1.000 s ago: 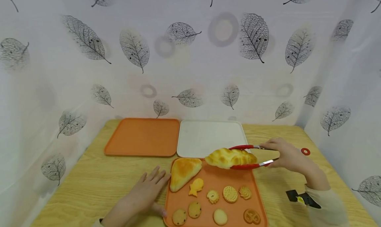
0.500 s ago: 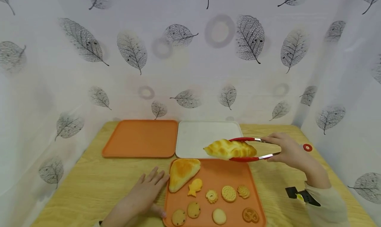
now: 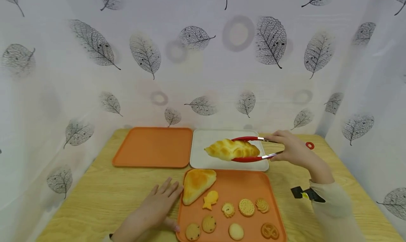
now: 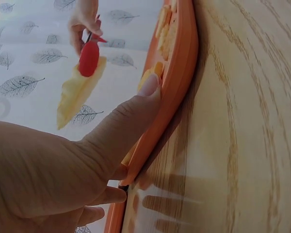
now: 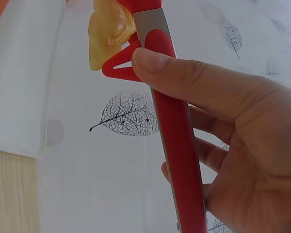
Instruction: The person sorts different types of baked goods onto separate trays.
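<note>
My right hand (image 3: 293, 148) grips red-tipped metal tongs (image 5: 177, 141), thumb along one arm and fingers around the other. Between the tong tips is a braided bread loaf (image 3: 233, 149), lifted and overlapping the white tray (image 3: 203, 161) in the head view. My left hand (image 3: 158, 203) lies with fingers spread at the left side of the near orange tray (image 3: 241, 178); in the left wrist view its thumb (image 4: 128, 111) touches that tray's rim. A triangular bread (image 3: 197, 185) sits in the tray's far left corner, right by my left fingertips.
Several cookies, among them a fish-shaped one (image 3: 210, 199) and a pretzel (image 3: 270, 231), lie on the near orange tray. Another orange tray (image 3: 152, 147) stands at the back left, beside the white one. A leaf-patterned curtain (image 3: 203, 69) hangs behind the wooden table (image 3: 104, 196).
My right hand has carried the tongs and loaf away from me and leftward, from the near orange tray's far edge to above the white tray. My left hand has stayed put.
</note>
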Tool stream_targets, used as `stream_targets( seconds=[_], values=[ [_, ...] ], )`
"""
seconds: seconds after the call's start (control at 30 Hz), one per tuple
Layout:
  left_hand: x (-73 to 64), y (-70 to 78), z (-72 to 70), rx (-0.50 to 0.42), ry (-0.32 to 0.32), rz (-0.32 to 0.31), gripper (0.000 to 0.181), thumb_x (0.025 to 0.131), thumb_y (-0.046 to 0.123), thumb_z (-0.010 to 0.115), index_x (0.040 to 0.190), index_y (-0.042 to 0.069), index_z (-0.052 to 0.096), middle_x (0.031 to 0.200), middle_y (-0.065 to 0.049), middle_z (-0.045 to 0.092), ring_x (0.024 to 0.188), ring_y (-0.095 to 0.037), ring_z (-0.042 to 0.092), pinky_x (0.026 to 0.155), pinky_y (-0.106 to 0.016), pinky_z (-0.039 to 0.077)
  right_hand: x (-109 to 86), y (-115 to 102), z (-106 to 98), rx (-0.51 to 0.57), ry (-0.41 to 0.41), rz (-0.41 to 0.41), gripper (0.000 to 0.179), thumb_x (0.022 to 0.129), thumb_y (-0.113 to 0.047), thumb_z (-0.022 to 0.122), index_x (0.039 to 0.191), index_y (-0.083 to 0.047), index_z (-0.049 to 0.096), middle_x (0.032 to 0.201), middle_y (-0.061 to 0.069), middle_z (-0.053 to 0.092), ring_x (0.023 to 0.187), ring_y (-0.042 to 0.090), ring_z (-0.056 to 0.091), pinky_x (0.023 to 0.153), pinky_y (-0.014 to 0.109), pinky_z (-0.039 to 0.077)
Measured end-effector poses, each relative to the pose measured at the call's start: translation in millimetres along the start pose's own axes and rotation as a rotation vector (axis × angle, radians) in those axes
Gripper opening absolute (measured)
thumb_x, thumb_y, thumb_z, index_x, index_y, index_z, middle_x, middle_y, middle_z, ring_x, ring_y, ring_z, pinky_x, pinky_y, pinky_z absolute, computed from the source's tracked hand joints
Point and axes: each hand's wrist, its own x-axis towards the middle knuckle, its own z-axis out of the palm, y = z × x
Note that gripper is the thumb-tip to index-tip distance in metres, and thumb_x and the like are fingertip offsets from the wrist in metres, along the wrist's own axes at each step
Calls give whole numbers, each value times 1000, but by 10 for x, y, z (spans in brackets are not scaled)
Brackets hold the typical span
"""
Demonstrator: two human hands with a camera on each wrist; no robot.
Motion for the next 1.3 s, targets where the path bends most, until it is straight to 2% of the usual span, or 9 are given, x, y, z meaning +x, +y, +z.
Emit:
stream_targets(
  seconds=[0.13,0.37,0.77,1.0,1.17,1.3],
  values=[
    [4,-8,16,0,-8,1,122,59,78,65,152,7,31,159,-19,27,150,-43,13,110,-72,21,209,-46,19,52,-45,26,69,66,-13,88,129,-3,62,110,12,63,101,28,53,84,46,46],
    [8,-11,20,-6,-22,-3,121,60,79,64,153,8,30,160,-18,26,150,-42,12,111,-71,21,607,-156,78,79,-51,-2,71,66,-18,89,131,-4,62,111,12,63,102,30,53,86,47,45],
    [14,4,4,3,-11,-5,123,59,79,64,153,8,30,160,-19,25,150,-41,14,112,-69,21,1437,-392,348,107,-137,13,76,72,-24,86,139,-7,55,117,14,59,107,31,53,92,48,47],
    [34,2,0,13,-7,-11,123,59,79,65,153,8,30,160,-19,26,150,-40,14,114,-67,21,1863,-477,644,124,-158,-14,73,74,-23,85,138,-4,55,119,18,59,108,33,52,94,47,45],
    [23,12,4,-7,-22,-17,122,59,77,66,153,7,30,160,-19,25,150,-40,13,114,-67,20,2090,-528,908,100,-200,36,73,74,-28,85,138,-9,56,127,16,58,113,32,52,98,46,46],
    [14,15,-1,-1,-12,-12,121,60,76,67,152,6,31,160,-20,26,150,-41,15,113,-67,22,2231,-574,1073,86,-235,87,74,74,-30,85,139,-12,55,126,15,58,111,30,51,95,45,46]
  ],
)
